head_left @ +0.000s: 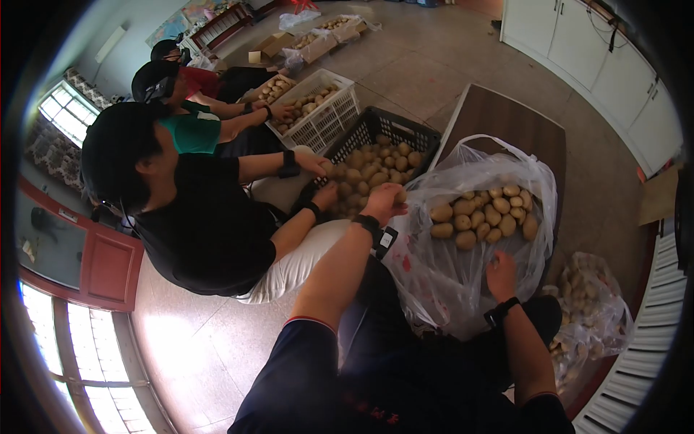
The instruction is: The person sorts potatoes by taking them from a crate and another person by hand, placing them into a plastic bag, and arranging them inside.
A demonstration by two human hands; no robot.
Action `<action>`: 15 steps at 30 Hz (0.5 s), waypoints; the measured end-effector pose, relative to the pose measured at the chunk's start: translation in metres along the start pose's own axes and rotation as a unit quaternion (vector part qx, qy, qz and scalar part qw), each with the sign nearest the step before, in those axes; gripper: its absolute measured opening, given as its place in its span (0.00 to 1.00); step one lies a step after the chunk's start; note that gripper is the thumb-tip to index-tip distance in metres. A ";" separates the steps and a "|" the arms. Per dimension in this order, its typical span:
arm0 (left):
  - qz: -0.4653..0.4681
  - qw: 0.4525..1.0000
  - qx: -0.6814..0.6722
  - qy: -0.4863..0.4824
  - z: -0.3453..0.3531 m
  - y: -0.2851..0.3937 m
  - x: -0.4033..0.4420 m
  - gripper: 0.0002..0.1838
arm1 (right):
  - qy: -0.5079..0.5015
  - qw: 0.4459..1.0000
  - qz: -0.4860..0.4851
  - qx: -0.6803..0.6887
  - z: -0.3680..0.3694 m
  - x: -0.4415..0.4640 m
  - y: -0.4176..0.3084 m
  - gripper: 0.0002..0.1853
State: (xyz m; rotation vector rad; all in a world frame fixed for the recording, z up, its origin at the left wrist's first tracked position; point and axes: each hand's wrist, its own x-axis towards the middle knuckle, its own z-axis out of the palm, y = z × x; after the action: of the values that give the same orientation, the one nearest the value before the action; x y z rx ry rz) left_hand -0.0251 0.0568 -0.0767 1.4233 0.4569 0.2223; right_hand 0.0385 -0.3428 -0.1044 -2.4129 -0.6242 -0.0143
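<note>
My left hand (384, 204) reaches over the right edge of the black crate (435, 136), its fingers closed round a potato (400, 196). Inside that crate lies a heap of potatoes (376, 163). My right hand (500, 278) is over the near part of a clear plastic bag (452, 278), fingers curled inward; what they hold, if anything, is hidden. The bag lies spread open in front of me, with many potatoes (493, 210) grouped in its far half, just beyond my right hand.
Beside me on the left, a person in black (195, 224) has both hands at the crate. Farther along, people sit by a white crate (340, 108) of potatoes. A brown board (506, 116) lies under the bag. Another bag of potatoes (589, 304) stands at right.
</note>
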 end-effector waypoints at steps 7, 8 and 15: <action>0.048 0.986 0.145 0.062 -0.026 -0.003 0.000 0.23 | 0.011 1.000 -0.001 -0.014 -0.006 -0.001 -0.002 0.18; 0.046 0.973 0.219 0.050 -0.031 -0.001 -0.003 0.23 | -0.005 0.999 0.018 -0.032 -0.008 0.001 -0.003 0.19; 0.153 0.902 0.405 0.007 -0.105 -0.093 0.042 0.19 | -0.024 0.995 0.052 -0.084 0.001 0.000 0.006 0.22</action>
State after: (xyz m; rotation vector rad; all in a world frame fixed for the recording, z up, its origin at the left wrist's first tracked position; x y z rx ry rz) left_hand -0.0443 0.1552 -0.1832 2.3204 0.3420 0.3130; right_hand 0.0408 -0.3466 -0.1084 -2.6126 -0.5366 0.0379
